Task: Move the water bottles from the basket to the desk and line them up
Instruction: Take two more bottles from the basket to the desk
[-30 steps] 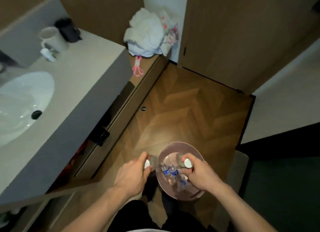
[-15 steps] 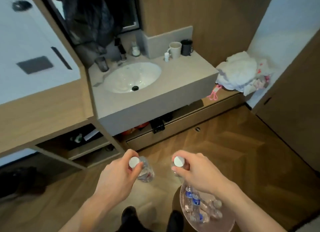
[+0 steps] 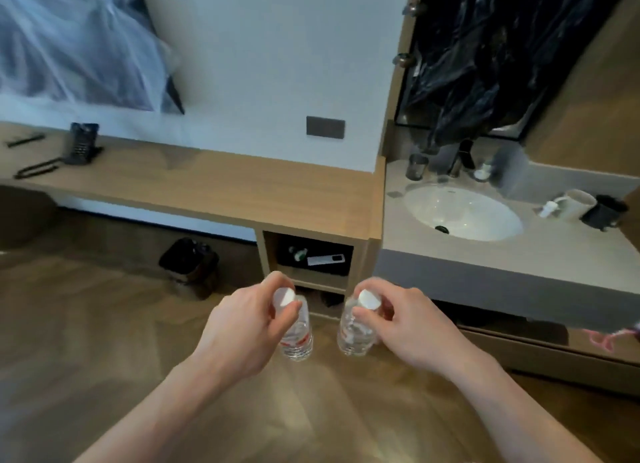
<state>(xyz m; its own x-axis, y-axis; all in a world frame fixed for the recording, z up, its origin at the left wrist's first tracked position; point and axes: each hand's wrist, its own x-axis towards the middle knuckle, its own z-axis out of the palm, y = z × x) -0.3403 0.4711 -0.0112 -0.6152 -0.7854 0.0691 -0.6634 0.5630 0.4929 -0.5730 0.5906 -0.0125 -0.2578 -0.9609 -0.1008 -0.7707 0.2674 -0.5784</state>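
A: Across the far wall runs the long wooden surface (image 3: 214, 185), with a dark telephone (image 3: 82, 143) near its left end. What sits to its right?

B: Touching its right end is a grey counter with a white sink (image 3: 462, 211) set into it. A pale mug (image 3: 575, 204) and a dark mug (image 3: 604, 210) stand side by side at the counter's right, and a glass tumbler (image 3: 416, 166) stands behind the basin, near the tap.

A: And lower down?

B: A herringbone wood floor (image 3: 86, 324). A black waste bin (image 3: 190, 267) stands on it under the wooden top, left of an open cubby in the cabinet.

A: Where are the bottles?

B: Both are in the air above the floor, short of the wooden top. The left hand (image 3: 242, 327) pinches the left water bottle (image 3: 296, 338) round its neck, just under the white cap. The right hand (image 3: 412, 324) grips the right water bottle (image 3: 355, 334) the same way, fingers curled under its cap. The two bottles hang nearly upright, near each other but apart.

A: The basket?

B: Out of frame.
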